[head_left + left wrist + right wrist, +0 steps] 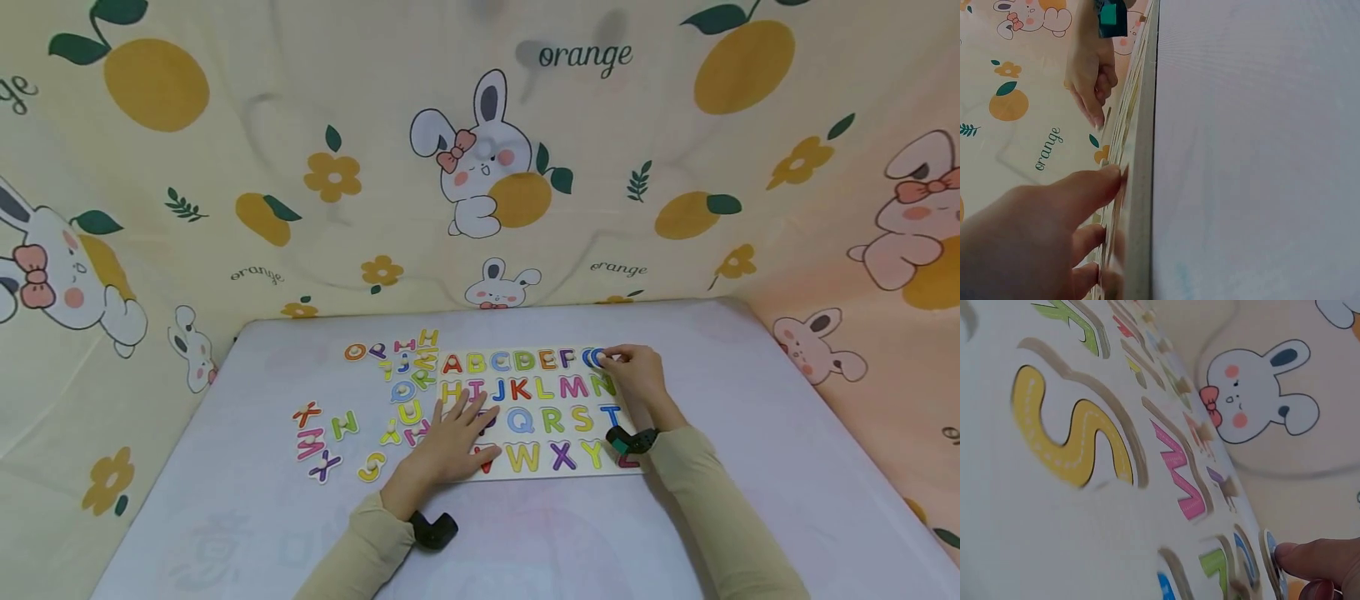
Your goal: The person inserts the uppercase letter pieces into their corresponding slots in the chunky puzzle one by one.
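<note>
A white alphabet board [543, 468] with coloured letter slots lies on the table. My right hand [637, 371] pinches a blue letter piece [592, 357] between thumb and fingers at the board's far right corner, beside the purple F [567, 359]. In the right wrist view the letter piece [1269, 556] stands tilted close to the blue slot [1245, 555], apart from full seating. Across the board's left side my left hand [453, 442] rests with fingers spread, covering several letters. The left wrist view has its thumb [1088, 190] on the board's edge.
Loose knobbed letters lie left of the board, among them an orange O [355, 352], a green N [345, 425], a purple X [324, 466] and a yellow S [371, 467]. A patterned cloth [337, 250] hangs behind the white table [247, 517].
</note>
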`<state>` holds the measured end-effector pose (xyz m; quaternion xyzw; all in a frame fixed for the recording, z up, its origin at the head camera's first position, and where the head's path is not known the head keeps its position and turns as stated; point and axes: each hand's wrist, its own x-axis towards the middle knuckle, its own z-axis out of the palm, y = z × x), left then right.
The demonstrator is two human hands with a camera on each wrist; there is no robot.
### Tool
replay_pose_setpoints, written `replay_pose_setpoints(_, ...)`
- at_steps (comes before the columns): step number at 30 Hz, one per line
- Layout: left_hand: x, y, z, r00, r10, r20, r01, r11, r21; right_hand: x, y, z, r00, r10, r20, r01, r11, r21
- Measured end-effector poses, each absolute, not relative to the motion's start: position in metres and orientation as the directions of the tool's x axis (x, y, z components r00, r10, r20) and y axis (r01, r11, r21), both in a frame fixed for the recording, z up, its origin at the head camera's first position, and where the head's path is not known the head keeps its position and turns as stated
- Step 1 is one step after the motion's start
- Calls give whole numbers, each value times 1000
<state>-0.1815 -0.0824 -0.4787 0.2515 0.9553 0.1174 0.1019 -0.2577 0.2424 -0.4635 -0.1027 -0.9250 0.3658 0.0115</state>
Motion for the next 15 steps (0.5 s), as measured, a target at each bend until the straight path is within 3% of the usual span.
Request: replay_pose_setpoints(15,-182,-82,-478,-853,502,-142,451,847,281,-272,234,-472,-975,203,-84,204,693,-692)
